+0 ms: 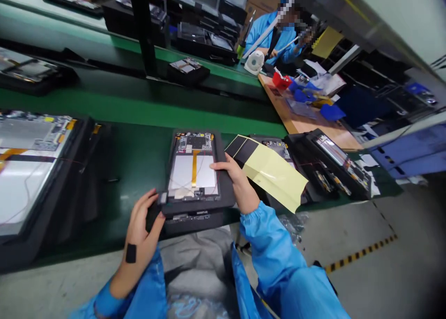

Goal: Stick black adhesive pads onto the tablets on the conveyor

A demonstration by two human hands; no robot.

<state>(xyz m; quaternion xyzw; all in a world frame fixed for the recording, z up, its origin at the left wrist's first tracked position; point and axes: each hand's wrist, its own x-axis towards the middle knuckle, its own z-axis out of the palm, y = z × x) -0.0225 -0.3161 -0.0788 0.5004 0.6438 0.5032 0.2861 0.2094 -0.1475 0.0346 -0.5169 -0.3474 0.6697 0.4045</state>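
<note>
An opened tablet [195,170] lies in a black foam tray [226,193] at the near edge of the green bench, its silver battery and orange flex cable showing. My left hand [142,226] grips the tray's near left corner, fingers curled round it; a small black patch sticks to the back of that hand. My right hand [237,179] holds the tray's right edge, thumb resting on the tablet. A second tray [195,222] lies underneath.
A yellow backing sheet [275,172] with black pads lies right of the tray, over another tablet. More tablets in trays sit at the left [31,170] and right [334,163]. A green conveyor [139,110] runs behind. A person in blue [275,35] works at a wooden table.
</note>
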